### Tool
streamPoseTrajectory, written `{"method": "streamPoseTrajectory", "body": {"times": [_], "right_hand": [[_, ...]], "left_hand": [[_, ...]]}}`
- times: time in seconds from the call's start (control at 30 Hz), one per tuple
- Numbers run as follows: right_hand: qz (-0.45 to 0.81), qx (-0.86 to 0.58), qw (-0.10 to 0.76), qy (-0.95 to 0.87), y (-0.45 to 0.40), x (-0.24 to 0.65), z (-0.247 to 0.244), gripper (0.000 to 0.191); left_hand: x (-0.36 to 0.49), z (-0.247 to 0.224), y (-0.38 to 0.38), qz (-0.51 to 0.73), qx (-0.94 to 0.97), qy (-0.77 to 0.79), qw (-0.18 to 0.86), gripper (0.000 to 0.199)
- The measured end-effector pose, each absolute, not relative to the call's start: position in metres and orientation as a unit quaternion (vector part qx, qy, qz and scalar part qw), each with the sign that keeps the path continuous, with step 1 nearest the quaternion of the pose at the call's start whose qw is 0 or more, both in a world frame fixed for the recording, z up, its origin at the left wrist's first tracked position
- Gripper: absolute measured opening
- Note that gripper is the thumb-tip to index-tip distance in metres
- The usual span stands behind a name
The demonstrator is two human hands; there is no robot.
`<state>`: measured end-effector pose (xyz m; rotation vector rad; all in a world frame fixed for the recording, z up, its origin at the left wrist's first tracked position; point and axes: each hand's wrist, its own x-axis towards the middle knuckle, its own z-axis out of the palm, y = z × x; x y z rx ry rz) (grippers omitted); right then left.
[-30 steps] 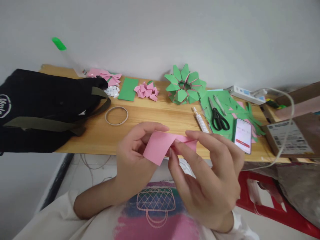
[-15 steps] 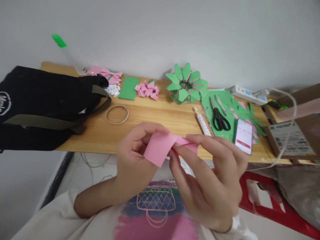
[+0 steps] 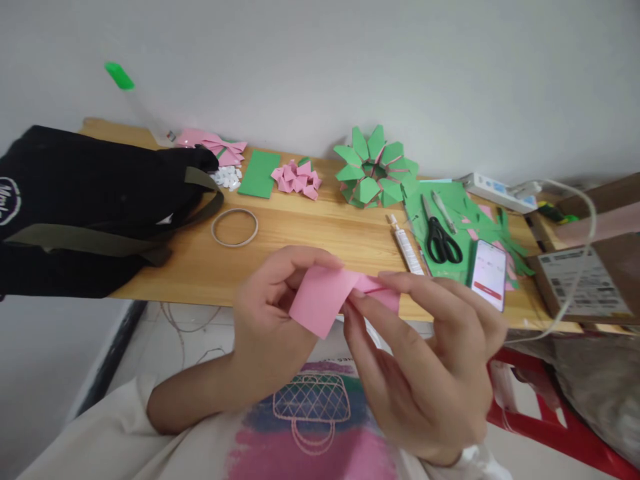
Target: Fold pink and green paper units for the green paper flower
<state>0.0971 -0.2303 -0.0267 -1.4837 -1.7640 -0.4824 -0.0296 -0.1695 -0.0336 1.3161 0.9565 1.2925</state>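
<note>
A folded piece of pink paper (image 3: 320,301) is held up between my two hands, just in front of the table's near edge. My left hand (image 3: 277,320) is closed on its left part, with some fingers hidden behind the sheet. The fingertips of my right hand (image 3: 425,360) pinch its right part, close to a darker fold line. Beyond my hands, a ring of folded green paper petals (image 3: 373,170) with pink edges stands at the back of the table. Small folded pink paper pieces (image 3: 296,179) lie in a pile to its left.
A black bag (image 3: 95,213) covers the left of the wooden table (image 3: 295,223). A tan ring (image 3: 235,227) lies beside it. On the right are a glue tube (image 3: 407,247), black scissors (image 3: 440,239), green paper scraps, a phone (image 3: 488,275), a power strip (image 3: 497,190) and a cardboard box (image 3: 590,277).
My right hand and the right part of the pink paper have shifted slightly to the right. Both hands keep hold of the paper, and the camera view has moved a little.
</note>
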Motion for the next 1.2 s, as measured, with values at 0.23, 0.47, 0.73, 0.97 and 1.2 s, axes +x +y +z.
{"method": "streamPoseTrajectory", "body": {"times": [0.23,0.47,0.73,0.97,1.2], "right_hand": [[-0.184,-0.576,0.387,-0.696,-0.231,0.097,-0.027,0.019],[-0.178,-0.587,0.392,-0.686,-0.231,0.095,-0.025,0.017],[-0.186,-0.593,0.369,-0.692,-0.233,0.095,-0.026,0.017],[-0.182,-0.598,0.379,-0.683,-0.229,0.096,-0.027,0.015],[-0.152,-0.622,0.375,-0.671,-0.209,0.098,-0.032,0.018]], "left_hand": [[-0.031,-0.035,-0.171,0.533,0.544,0.392,0.516,0.011],[-0.03,-0.034,-0.172,0.53,0.549,0.406,0.502,0.018],[-0.029,-0.035,-0.173,0.532,0.558,0.411,0.486,0.02],[-0.028,-0.033,-0.17,0.525,0.549,0.41,0.505,0.019],[-0.022,-0.038,-0.153,0.505,0.521,0.423,0.543,0.015]]}}
